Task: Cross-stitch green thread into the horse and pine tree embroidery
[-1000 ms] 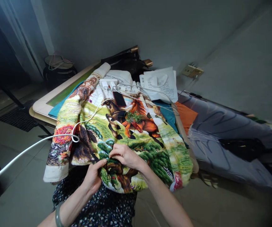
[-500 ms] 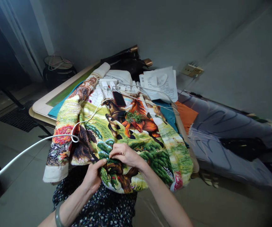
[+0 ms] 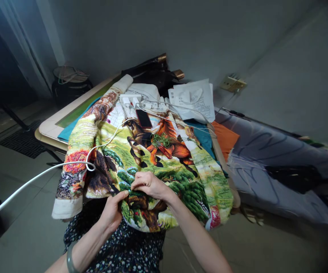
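While my left hand [image 3: 112, 213] grips the near edge of the broad, multicoloured, horse-patterned cloth [image 3: 166, 172], my right hand [image 3: 131, 187] pinches at the left's two o'clock, any contents hidden.

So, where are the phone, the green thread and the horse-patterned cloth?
Phone [image 3: 144, 118]: head view, on its dark screen.
Green thread [image 3: 161, 140]: head view, middle of the tangle.
Horse-patterned cloth [image 3: 150, 169]: head view, on its grassy middle.

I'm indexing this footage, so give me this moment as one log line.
left hand: grips cloth at near edge, thumb on top | right hand: pinched at cloth, contents unclear | phone, green thread: on cloth
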Action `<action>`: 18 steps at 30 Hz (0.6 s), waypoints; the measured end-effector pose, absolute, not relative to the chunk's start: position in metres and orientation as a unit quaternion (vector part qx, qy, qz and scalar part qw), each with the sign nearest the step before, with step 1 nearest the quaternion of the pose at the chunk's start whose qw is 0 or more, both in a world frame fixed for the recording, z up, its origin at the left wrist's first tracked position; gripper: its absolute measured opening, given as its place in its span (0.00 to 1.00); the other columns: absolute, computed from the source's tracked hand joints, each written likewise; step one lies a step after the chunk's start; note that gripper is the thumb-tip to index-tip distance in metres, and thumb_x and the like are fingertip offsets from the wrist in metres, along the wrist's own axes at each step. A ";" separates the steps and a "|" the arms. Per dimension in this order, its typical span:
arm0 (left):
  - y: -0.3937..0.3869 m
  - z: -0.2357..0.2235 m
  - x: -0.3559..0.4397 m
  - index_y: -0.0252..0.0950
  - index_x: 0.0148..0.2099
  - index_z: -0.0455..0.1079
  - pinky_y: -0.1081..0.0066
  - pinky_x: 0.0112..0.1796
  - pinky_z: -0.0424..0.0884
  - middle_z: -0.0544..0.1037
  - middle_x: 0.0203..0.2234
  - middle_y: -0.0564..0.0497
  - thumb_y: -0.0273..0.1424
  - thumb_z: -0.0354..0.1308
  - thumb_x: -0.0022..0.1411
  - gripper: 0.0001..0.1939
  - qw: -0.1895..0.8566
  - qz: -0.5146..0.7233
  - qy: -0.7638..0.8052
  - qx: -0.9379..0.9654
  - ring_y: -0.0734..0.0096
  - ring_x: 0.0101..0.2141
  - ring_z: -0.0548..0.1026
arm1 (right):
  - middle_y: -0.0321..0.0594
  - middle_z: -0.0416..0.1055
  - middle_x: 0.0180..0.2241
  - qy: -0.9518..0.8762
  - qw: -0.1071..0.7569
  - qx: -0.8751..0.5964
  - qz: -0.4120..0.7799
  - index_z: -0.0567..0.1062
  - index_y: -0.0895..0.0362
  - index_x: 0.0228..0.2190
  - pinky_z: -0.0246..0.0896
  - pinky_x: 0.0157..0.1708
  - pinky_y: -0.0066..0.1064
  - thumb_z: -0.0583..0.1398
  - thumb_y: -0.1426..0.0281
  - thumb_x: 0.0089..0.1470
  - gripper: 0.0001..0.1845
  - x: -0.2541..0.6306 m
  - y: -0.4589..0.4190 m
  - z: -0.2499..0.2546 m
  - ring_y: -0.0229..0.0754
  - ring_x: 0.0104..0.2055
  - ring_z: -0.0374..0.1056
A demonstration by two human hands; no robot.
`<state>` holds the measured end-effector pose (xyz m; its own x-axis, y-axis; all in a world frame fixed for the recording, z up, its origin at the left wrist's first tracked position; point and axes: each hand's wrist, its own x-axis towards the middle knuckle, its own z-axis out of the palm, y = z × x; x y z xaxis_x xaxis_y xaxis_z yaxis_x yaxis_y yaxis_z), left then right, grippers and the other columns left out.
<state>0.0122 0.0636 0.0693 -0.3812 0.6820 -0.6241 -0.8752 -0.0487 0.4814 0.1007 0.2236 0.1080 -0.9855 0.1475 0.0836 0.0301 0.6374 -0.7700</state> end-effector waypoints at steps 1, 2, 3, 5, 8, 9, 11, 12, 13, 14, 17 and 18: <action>0.064 0.069 0.012 0.31 0.30 0.81 0.61 0.41 0.76 0.85 0.28 0.46 0.30 0.75 0.37 0.14 0.545 0.715 0.423 -0.114 0.56 0.35 0.82 | 0.35 0.70 0.27 -0.901 0.070 -0.052 0.424 0.83 0.57 0.30 0.59 0.31 0.24 0.64 0.79 0.56 0.08 0.100 0.223 0.108 0.35 0.29 0.66; 0.064 0.069 0.012 0.31 0.30 0.81 0.62 0.41 0.76 0.85 0.28 0.46 0.29 0.75 0.37 0.14 0.546 0.714 0.423 -0.114 0.56 0.34 0.82 | 0.35 0.71 0.27 -0.901 0.071 -0.056 0.425 0.83 0.58 0.30 0.59 0.31 0.24 0.64 0.79 0.56 0.08 0.100 0.222 0.108 0.35 0.30 0.67; 0.064 0.069 0.012 0.31 0.30 0.81 0.62 0.41 0.76 0.85 0.28 0.45 0.29 0.75 0.37 0.14 0.547 0.714 0.422 -0.116 0.56 0.34 0.82 | 0.35 0.72 0.27 -0.901 0.071 -0.062 0.424 0.83 0.58 0.29 0.60 0.31 0.24 0.65 0.79 0.56 0.07 0.099 0.220 0.109 0.35 0.30 0.68; 0.063 0.069 0.012 0.31 0.31 0.81 0.62 0.41 0.76 0.85 0.28 0.46 0.28 0.75 0.37 0.14 0.546 0.715 0.419 -0.119 0.57 0.33 0.81 | 0.36 0.74 0.28 -0.906 0.074 -0.080 0.410 0.82 0.58 0.28 0.62 0.33 0.25 0.65 0.80 0.55 0.08 0.098 0.214 0.112 0.36 0.31 0.70; 0.062 0.070 0.013 0.30 0.31 0.81 0.62 0.40 0.76 0.84 0.27 0.46 0.28 0.75 0.39 0.13 0.552 0.717 0.408 -0.123 0.59 0.31 0.81 | 0.38 0.76 0.30 -0.919 0.089 -0.113 0.367 0.80 0.58 0.32 0.63 0.38 0.27 0.62 0.83 0.56 0.10 0.099 0.198 0.122 0.38 0.33 0.71; 0.062 0.070 0.013 0.30 0.31 0.81 0.62 0.40 0.76 0.84 0.27 0.46 0.27 0.75 0.40 0.13 0.556 0.718 0.401 -0.122 0.59 0.31 0.80 | 0.39 0.77 0.32 -0.923 0.095 -0.122 0.352 0.79 0.58 0.35 0.64 0.40 0.28 0.60 0.84 0.56 0.11 0.100 0.193 0.126 0.39 0.35 0.71; 0.060 0.070 0.013 0.30 0.32 0.81 0.64 0.39 0.75 0.84 0.26 0.47 0.26 0.74 0.41 0.12 0.558 0.724 0.387 -0.122 0.62 0.30 0.80 | 0.42 0.76 0.39 -0.933 0.112 -0.135 0.313 0.76 0.58 0.45 0.64 0.41 0.30 0.58 0.83 0.57 0.16 0.103 0.183 0.135 0.41 0.38 0.71; 0.060 0.069 0.013 0.30 0.32 0.81 0.66 0.38 0.75 0.83 0.26 0.48 0.26 0.74 0.41 0.12 0.556 0.729 0.381 -0.123 0.64 0.29 0.79 | 0.44 0.75 0.42 -0.941 0.119 -0.137 0.287 0.75 0.58 0.48 0.64 0.41 0.30 0.58 0.82 0.58 0.17 0.105 0.179 0.138 0.42 0.40 0.70; 0.059 0.069 0.013 0.30 0.31 0.80 0.67 0.36 0.74 0.83 0.26 0.49 0.25 0.73 0.40 0.11 0.553 0.733 0.375 -0.124 0.66 0.28 0.78 | 0.45 0.73 0.44 -0.950 0.123 -0.132 0.254 0.74 0.58 0.49 0.64 0.41 0.31 0.59 0.79 0.59 0.17 0.106 0.175 0.141 0.43 0.41 0.69; 0.058 0.068 0.013 0.30 0.30 0.80 0.69 0.35 0.74 0.82 0.24 0.50 0.25 0.73 0.40 0.10 0.551 0.736 0.372 -0.125 0.68 0.26 0.77 | 0.46 0.72 0.44 -0.961 0.120 -0.120 0.216 0.75 0.57 0.48 0.64 0.40 0.31 0.59 0.77 0.60 0.15 0.106 0.173 0.142 0.43 0.41 0.68; 0.056 0.065 0.012 0.30 0.23 0.77 0.72 0.29 0.71 0.78 0.19 0.52 0.25 0.73 0.37 0.08 0.549 0.739 0.367 -0.131 0.74 0.22 0.72 | 0.44 0.70 0.37 -0.987 0.094 -0.068 0.115 0.76 0.57 0.34 0.61 0.34 0.30 0.58 0.77 0.62 0.07 0.101 0.168 0.138 0.44 0.39 0.66; 0.056 0.065 0.012 0.31 0.22 0.76 0.72 0.29 0.71 0.77 0.18 0.53 0.25 0.73 0.37 0.09 0.548 0.740 0.367 -0.134 0.74 0.22 0.72 | 0.44 0.70 0.36 -0.988 0.098 -0.052 0.104 0.75 0.57 0.31 0.60 0.33 0.30 0.57 0.78 0.62 0.10 0.099 0.166 0.136 0.45 0.39 0.66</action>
